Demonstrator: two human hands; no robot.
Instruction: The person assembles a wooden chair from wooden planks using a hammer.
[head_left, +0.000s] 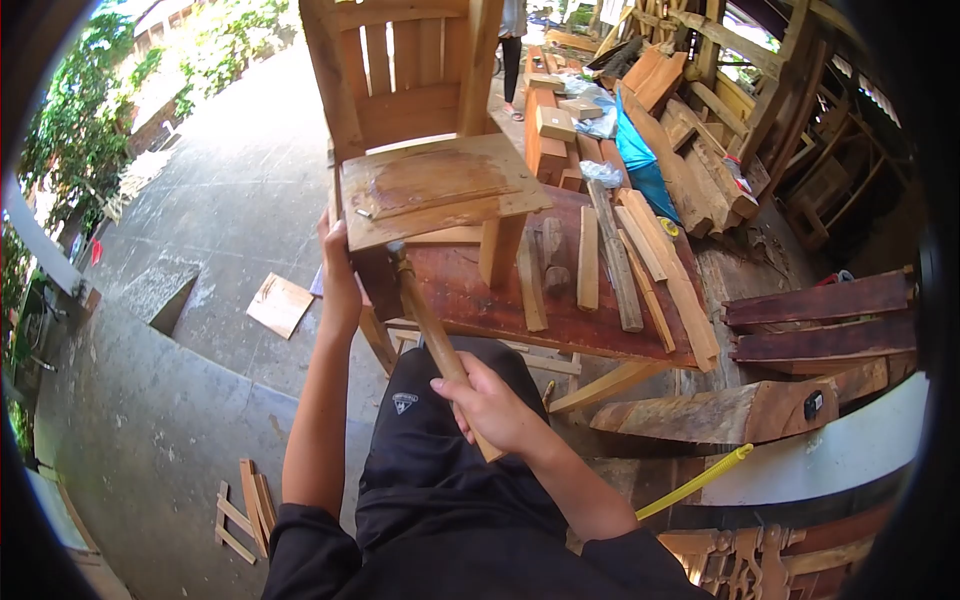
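A small wooden chair (430, 180) with a slatted back stands on the reddish-brown table (470, 312), its seat facing me. My left hand (338, 275) is closed around the chair's left side, just below the seat edge; part of the grip is hidden behind the wood. In my right hand (487, 402) is a hammer, held low on its wooden handle (435, 335). The hammer's head is up by the front edge of the seat, close to a dark front leg; whether it touches cannot be told. A small pale piece (364, 213) lies on the seat.
Several wooden strips (588, 260) lie on the table to the right. Behind them are stacked planks (553, 140) and a blue sheet (645, 165). Dark boards (820, 300) and a yellow tube (695, 482) are at right. A square board (280, 305) lies on the floor. A person's legs (510, 75) show behind.
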